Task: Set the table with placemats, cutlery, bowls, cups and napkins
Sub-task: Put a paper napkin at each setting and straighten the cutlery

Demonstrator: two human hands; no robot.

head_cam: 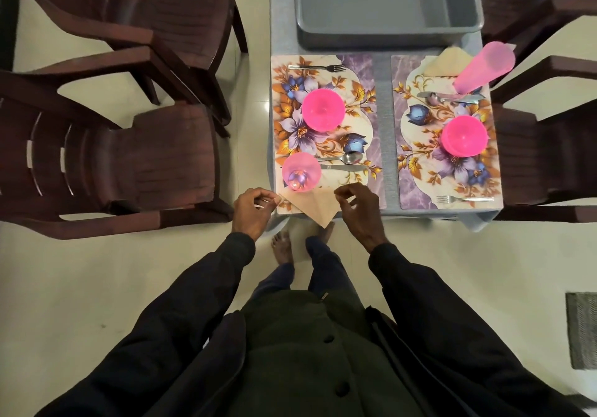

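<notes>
Napkin: folded triangle at near edge of left placemat, tip overhanging the table, just beside the cup | Advice: draw it fully onto the mat, clear of the cup | Your left hand: fingers curled, pinching its left corner | Your right hand: curled, pinching its right corner

Dim, warm indoor light; soft shadows under the chairs; strong wide-angle bending at edges; focus fairly sharp
</notes>
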